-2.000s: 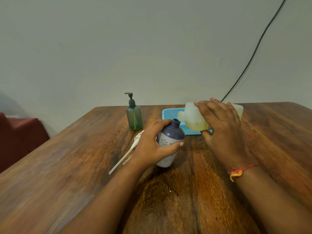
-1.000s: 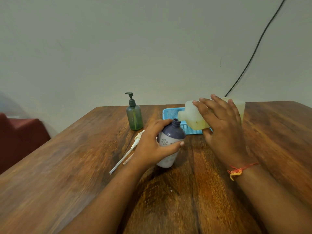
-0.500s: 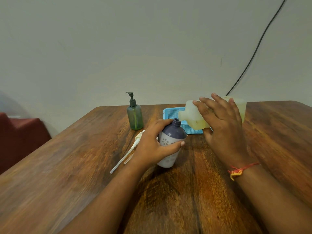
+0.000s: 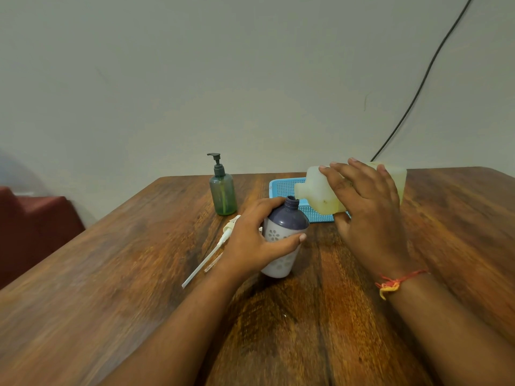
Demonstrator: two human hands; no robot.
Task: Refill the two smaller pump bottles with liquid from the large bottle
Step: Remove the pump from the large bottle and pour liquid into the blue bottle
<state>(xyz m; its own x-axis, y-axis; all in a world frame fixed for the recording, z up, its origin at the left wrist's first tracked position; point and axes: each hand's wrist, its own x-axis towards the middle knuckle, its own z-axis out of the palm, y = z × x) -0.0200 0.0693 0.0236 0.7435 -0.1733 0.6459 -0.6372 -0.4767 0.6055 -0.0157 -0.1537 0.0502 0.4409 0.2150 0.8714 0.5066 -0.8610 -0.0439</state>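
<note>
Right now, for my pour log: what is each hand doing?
Left hand: grips the purple bottle.
Right hand: holds the tilted large bottle.

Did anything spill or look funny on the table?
No spill shows. The pump lies flat on the table beside the open purple bottle, which the left hand holds tilted.

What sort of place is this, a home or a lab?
Probably a home: a wooden table by a plain wall, a red seat beside it, and a blue plastic basket and green pump bottle on top.
</note>
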